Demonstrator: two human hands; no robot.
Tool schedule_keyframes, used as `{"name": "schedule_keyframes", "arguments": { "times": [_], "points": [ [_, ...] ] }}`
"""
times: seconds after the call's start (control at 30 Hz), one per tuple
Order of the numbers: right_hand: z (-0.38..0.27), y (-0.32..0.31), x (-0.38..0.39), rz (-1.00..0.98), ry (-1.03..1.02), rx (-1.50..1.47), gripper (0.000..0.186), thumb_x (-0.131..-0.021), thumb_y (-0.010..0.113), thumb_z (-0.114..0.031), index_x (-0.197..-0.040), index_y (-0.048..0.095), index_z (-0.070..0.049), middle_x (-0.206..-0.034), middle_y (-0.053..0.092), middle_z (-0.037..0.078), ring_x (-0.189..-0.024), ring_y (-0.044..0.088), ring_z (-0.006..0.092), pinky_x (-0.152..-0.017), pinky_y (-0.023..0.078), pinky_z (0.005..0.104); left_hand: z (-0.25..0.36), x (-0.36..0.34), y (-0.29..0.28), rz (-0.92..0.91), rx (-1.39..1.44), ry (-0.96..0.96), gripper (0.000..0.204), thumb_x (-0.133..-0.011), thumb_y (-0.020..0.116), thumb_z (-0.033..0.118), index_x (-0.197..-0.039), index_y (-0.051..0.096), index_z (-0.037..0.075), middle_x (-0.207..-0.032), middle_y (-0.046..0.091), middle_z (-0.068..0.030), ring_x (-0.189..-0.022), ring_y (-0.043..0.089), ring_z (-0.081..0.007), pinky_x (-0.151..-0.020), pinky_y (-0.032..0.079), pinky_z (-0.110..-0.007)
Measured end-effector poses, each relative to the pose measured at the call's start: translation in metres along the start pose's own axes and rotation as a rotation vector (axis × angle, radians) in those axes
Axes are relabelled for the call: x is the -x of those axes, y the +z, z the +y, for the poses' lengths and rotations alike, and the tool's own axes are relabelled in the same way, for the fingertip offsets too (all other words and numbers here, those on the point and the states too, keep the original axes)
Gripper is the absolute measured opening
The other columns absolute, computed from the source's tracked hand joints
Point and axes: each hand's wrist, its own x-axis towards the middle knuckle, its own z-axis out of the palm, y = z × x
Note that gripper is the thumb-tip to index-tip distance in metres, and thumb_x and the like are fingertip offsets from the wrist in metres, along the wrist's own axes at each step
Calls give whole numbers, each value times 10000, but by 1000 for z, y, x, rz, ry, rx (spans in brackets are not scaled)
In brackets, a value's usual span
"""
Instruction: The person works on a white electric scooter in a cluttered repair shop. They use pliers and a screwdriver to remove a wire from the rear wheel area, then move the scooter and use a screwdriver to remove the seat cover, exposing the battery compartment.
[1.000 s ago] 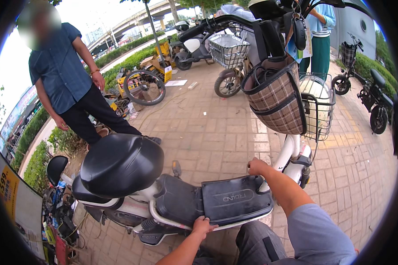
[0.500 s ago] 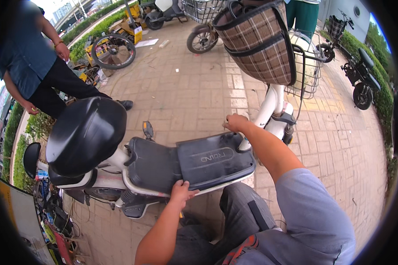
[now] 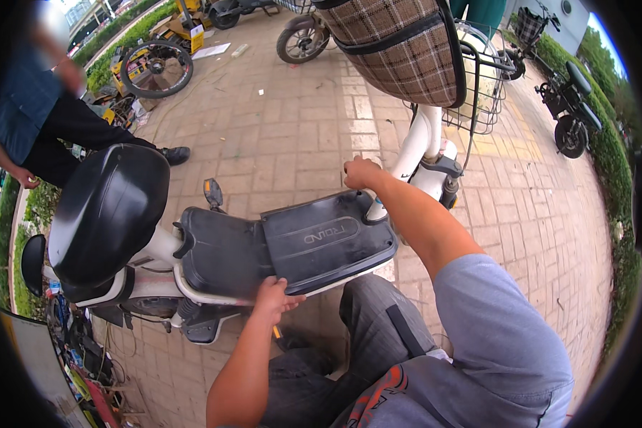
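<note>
A white electric scooter stands across the view with a black seat (image 3: 93, 214), a smaller black pad and a black footboard cover (image 3: 324, 239). At the near edge of the cover, where it meets the pad, is my left hand (image 3: 272, 301); its fingers are stretched out, touching or very close to the white rim. My right hand (image 3: 362, 173) is curled just beyond the cover's far edge, beside the white steering column (image 3: 410, 153). Whatever its fingers close on, if anything, is hidden. The cover lies on the footboard.
A plaid bag (image 3: 399, 53) and a wire basket (image 3: 481, 85) hang at the scooter's front. At left stands a person in a blue shirt (image 3: 25, 107). Behind lie a loose wheel (image 3: 157, 69) and cardboard boxes. A black scooter (image 3: 572, 118) is parked at right.
The whole view has shifted, so the scooter sits further left and higher. My left hand's fingers are straighter along the rim. My right hand stays near the far edge. The standing person's raised arm has moved.
</note>
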Motion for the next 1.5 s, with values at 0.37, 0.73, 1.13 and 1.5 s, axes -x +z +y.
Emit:
{"name": "schedule_keyframes", "arguments": {
  "times": [0.37,0.73,1.13,1.5],
  "points": [
    [3,-16,9,193,64,-152,370,-879,504,-313,-1090,599,-25,-1107,611,209,-987,614,373,-840,503,449,-9,-27,-9,169,-617,199,355,-973,468,299,-1214,464,38,-1173,550,-121,-922,611,-273,-697,500,-404],
    [49,8,169,231,15,-1354,239,-741,645,-118,-918,624,41,-734,608,66,-652,570,111,-586,452,255,8,-32,6,161,-26,181,508,-948,507,383,-1256,457,-17,-1339,447,-163,-1244,382,-255,-981,339,-455],
    [72,124,177,-43,486,-1500,353,-821,685,-245,-1017,622,42,-788,613,104,-554,577,187,-475,493,324,-3,-61,29,644,-441,429,591,-969,403,442,-1031,569,-122,-1036,608,-258,-962,579,-373,-852,427,-404],
    [89,134,162,-115,469,-1636,327,-778,748,-203,-932,613,51,-765,605,100,-563,571,182,-465,478,316,-9,-81,13,738,-593,627,599,-970,367,429,-842,594,-111,-853,602,-324,-858,567,-480,-767,428,-498]
  ]
}}
